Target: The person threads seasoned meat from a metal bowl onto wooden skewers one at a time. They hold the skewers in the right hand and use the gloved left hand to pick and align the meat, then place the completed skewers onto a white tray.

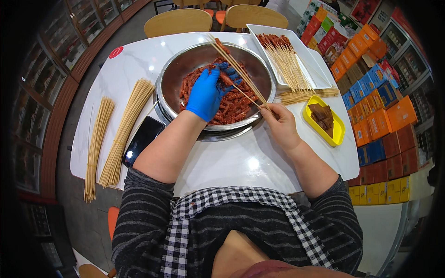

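Observation:
My left hand, in a blue glove, is over a steel bowl and grips a red, seasoned meat strip. The meat in the bowl is a heap of similar strips coated in red marinade with pale specks. Bare, my right hand pinches several bamboo skewers by their lower ends near the bowl's right rim. One of these skewers runs to the strip in my left hand; how deep it goes is hidden. Another meat piece shows at the skewers' far end.
A white tray of meat skewers stands at the back right, with loose bamboo skewers below it. A yellow dish holds brown pieces. Two skewer bundles and a black phone lie left on the marble-patterned table.

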A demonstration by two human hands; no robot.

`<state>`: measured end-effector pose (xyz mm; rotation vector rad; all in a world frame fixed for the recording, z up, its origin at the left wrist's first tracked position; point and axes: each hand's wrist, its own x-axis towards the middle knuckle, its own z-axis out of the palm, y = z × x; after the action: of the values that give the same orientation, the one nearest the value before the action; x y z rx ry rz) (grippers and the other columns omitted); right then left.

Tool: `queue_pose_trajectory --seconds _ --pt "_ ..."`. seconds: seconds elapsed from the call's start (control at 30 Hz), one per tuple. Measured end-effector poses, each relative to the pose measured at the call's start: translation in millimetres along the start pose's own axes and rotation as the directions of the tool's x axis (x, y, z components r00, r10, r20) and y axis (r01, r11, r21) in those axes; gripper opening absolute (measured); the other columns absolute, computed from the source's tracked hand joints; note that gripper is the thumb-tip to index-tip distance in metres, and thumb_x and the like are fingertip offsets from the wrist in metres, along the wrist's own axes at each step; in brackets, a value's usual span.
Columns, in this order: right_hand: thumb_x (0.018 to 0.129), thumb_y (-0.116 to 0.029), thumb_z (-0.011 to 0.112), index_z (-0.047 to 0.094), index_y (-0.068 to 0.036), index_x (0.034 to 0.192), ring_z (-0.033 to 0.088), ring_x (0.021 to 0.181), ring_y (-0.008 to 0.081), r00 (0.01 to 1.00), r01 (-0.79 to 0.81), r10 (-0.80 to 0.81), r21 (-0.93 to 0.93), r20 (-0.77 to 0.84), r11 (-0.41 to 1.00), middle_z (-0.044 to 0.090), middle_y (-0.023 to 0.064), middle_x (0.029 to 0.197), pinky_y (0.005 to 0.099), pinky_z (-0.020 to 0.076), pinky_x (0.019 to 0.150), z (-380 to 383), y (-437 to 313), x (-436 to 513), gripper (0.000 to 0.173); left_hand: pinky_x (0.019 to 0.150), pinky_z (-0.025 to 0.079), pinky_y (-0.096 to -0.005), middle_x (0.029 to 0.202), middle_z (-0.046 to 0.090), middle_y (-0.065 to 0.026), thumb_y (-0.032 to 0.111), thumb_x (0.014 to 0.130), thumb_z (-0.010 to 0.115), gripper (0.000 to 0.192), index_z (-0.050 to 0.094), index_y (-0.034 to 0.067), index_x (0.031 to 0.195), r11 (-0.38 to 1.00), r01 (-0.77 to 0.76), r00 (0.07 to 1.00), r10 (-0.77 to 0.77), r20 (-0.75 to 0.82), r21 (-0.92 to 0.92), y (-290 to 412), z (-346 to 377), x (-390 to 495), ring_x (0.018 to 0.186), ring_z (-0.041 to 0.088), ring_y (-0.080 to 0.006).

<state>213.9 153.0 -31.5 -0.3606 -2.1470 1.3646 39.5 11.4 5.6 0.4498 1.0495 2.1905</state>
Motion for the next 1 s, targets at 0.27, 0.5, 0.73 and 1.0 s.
queue_pose_trajectory --seconds 0.27,0.5,0.73,1.0 --pt "0.088 -0.012 0.062 0.067 0.002 0.095 0.055 0.078 0.0139 0.999 0.013 -0.012 0.031 -0.03 0.999 0.06 0.0071 0.084 0.0255 0.0437 0.07 3 2 2 0.016 0.089 0.048 -0.0361 0.114 0.061 -0.0088 0.023 0.101 0.04 0.025 0.051 0.009 0.119 0.999 -0.001 0.998 0.004 0.061 -0.04 -3 0 1 0.107 0.059 -0.0215" --pt "0.089 -0.012 0.062 0.067 0.002 0.095 0.052 0.072 0.0096 1.0 -0.01 0.012 0.091 -0.025 0.996 0.058 0.0033 0.083 0.0233 0.0425 0.065 6 -1 1 0.016 0.09 0.048 -0.0355 0.115 0.06 -0.0081 0.021 0.1 0.041 0.025 0.052 0.009 0.118 1.0 -0.011 0.998 0.009 0.064 0.022 -2 3 -3 0.107 0.059 -0.0201" --pt "0.089 -0.011 0.062 0.066 0.003 0.095 0.052 0.072 0.0091 0.999 -0.032 0.034 0.092 -0.017 0.995 0.058 0.0036 0.083 0.0231 0.0425 0.065 5 -1 1 0.016 0.09 0.049 -0.0344 0.119 0.059 -0.0084 0.021 0.1 0.041 0.024 0.052 0.008 0.118 0.999 -0.009 0.999 0.007 0.042 0.038 -2 8 -5 0.107 0.059 -0.0202" --pt "0.09 -0.012 0.062 0.066 0.002 0.096 0.052 0.074 0.0085 0.999 -0.04 0.042 0.112 -0.019 0.993 0.059 0.0036 0.085 0.0223 0.0424 0.065 5 -1 1 0.016 0.091 0.048 -0.0335 0.12 0.059 -0.0075 0.023 0.101 0.04 0.023 0.054 0.01 0.114 0.999 -0.026 0.997 0.024 0.076 0.031 -1 13 -12 0.11 0.059 -0.0203"
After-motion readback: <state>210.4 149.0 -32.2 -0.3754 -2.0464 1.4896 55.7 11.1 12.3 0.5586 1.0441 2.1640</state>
